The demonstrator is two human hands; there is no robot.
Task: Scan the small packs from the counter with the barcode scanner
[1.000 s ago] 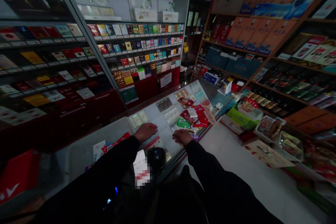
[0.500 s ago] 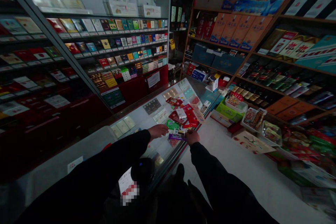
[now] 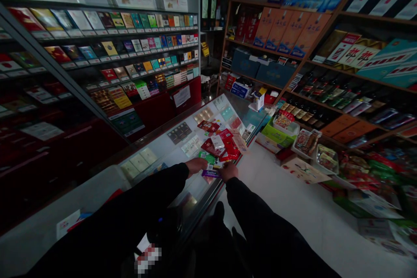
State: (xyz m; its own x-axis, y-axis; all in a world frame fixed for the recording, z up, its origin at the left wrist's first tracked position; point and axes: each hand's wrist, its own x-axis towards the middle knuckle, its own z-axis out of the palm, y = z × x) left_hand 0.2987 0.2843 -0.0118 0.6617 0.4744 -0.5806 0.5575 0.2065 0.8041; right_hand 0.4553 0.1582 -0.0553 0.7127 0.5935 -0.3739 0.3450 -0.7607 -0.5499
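Note:
On the glass counter (image 3: 169, 150) lies a pile of small packages, with red packets (image 3: 230, 145), a white box (image 3: 217, 141) and a green packet (image 3: 207, 157). A purple packet (image 3: 211, 173) is at the near side of the pile. My left hand (image 3: 196, 166) reaches in from the left beside the green packet; its fingertips are too small and dark to make out. My right hand (image 3: 229, 171) has its fingers closed at the right end of the purple packet.
Lit shelves of small boxes (image 3: 143, 45) stand behind the counter on the left. Wooden shelves (image 3: 302, 61) with boxes and bottles fill the right. Bins of packaged snacks (image 3: 326, 158) sit on the right. A dark round object (image 3: 166, 223) is near my left forearm.
The whole view has shifted, and the counter now appears a little further left. Both hands stay at the pile, and my left hand is slightly closer to my right hand.

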